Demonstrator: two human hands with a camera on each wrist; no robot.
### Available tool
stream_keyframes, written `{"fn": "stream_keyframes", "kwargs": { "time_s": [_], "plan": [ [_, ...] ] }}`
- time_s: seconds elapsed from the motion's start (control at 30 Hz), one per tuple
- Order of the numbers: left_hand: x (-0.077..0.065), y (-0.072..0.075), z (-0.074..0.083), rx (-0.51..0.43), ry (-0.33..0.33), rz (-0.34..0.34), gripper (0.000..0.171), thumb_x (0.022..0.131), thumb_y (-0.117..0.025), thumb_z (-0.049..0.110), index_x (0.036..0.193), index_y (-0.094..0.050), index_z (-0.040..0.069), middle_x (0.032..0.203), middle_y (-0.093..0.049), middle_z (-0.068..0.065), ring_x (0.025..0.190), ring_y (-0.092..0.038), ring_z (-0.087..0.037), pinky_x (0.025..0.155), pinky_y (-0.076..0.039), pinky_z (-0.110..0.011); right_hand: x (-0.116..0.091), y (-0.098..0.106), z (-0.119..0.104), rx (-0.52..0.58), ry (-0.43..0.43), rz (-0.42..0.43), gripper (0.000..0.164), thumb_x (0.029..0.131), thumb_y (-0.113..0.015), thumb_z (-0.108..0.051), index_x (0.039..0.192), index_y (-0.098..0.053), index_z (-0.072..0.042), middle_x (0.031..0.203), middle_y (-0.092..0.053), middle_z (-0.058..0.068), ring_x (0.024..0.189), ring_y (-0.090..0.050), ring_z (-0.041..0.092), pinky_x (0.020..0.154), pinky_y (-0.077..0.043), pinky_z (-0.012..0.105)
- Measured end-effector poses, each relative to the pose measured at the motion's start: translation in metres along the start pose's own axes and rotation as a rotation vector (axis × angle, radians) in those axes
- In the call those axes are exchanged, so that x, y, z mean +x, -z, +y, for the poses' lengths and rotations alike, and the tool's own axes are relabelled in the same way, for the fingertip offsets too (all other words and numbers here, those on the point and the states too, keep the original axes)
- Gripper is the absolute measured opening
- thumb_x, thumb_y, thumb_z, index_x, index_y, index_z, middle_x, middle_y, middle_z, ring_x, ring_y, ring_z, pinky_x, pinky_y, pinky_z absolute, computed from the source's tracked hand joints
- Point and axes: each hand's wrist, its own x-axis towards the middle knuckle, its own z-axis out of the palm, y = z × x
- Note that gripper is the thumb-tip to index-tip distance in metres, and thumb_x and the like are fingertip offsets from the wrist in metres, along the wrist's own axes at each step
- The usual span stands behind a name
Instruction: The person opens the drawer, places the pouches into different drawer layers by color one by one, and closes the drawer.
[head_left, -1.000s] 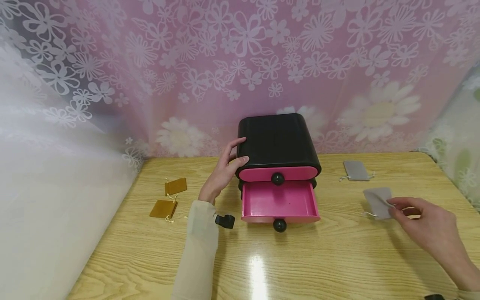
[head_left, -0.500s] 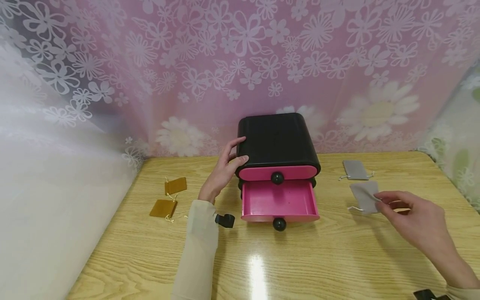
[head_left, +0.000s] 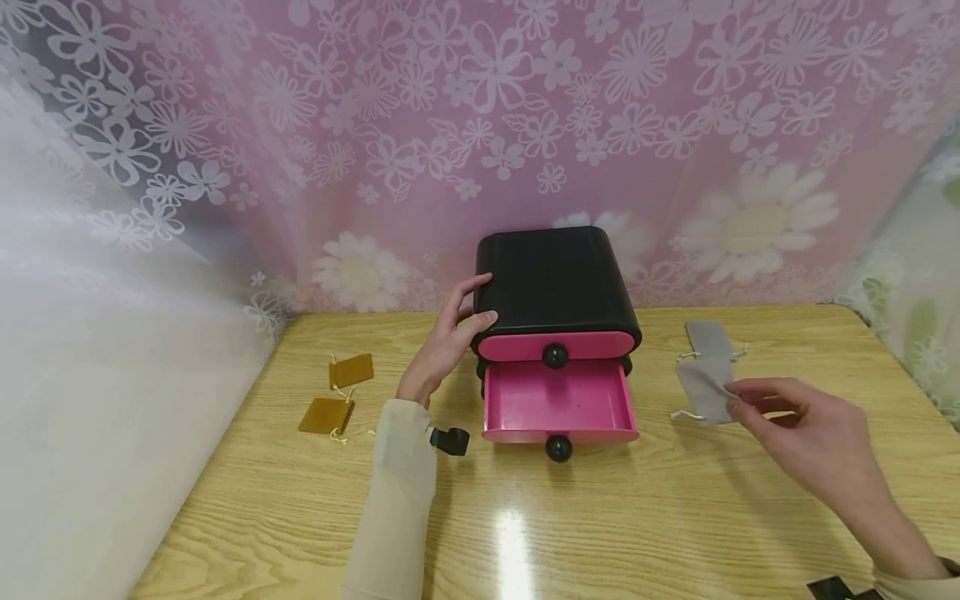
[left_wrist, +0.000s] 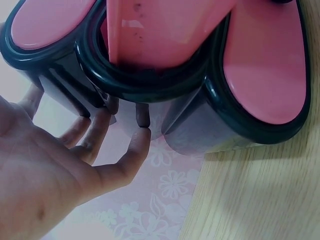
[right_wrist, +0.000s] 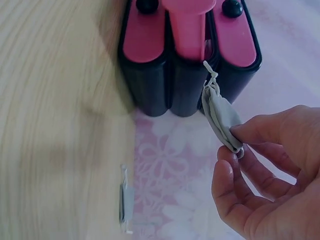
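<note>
A black cabinet (head_left: 555, 275) with pink drawers stands at the middle back of the table. Its middle drawer (head_left: 557, 400) is pulled out below the top drawer (head_left: 517, 347). My left hand (head_left: 442, 346) rests against the cabinet's left side, fingertips touching it near the top. In the left wrist view, the fingers (left_wrist: 135, 150) press the black side wall. A small grey drawstring pouch (head_left: 705, 390) is pinched by my right hand (head_left: 806, 429), held above the table to the right of the cabinet. Beyond it lies another grey pouch (head_left: 708, 338), partly covered by the held one.
Two brown drawstring pouches lie on the table's left side, one pouch (head_left: 351, 371) behind the other pouch (head_left: 326, 415). A floral curtain (head_left: 420, 167) hangs along the back edge. Black round knobs (head_left: 558, 448) stick out from the drawer fronts.
The right hand has carried the grey pouch leftward, closer to the cabinet, so it now overlaps the lying grey pouch in the head view. My left hand and the cabinet look unchanged.
</note>
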Motion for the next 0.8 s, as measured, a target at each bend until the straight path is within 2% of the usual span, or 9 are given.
{"fn": "stream_keyframes", "kwargs": {
  "time_s": [0.4,0.8],
  "plan": [
    [0.001,0.000,-0.001,-0.016,-0.005,-0.011,0.054,0.102,-0.057,0.032,0.153,-0.040,0.041,0.164,-0.027,0.002,0.147,-0.039,-0.030,0.110,-0.044,-0.058,-0.001,-0.012,-0.021,0.049,0.088,0.029,0.018,0.090,-0.078,-0.012,0.107,-0.079,-0.016,0.088,-0.064,-0.036,0.078,-0.058,-0.021,0.065,-0.048,0.004],
    [0.001,0.000,0.000,-0.011,-0.012,-0.002,0.055,0.102,-0.056,0.030,0.153,-0.040,0.040,0.164,-0.028,0.002,0.146,-0.039,-0.031,0.109,-0.046,-0.058,0.004,-0.026,-0.041,0.092,0.182,0.059,0.022,0.085,-0.081,-0.004,0.103,-0.080,-0.014,0.089,-0.066,-0.031,0.078,-0.059,-0.018,0.067,-0.048,0.005]
  ]
}}
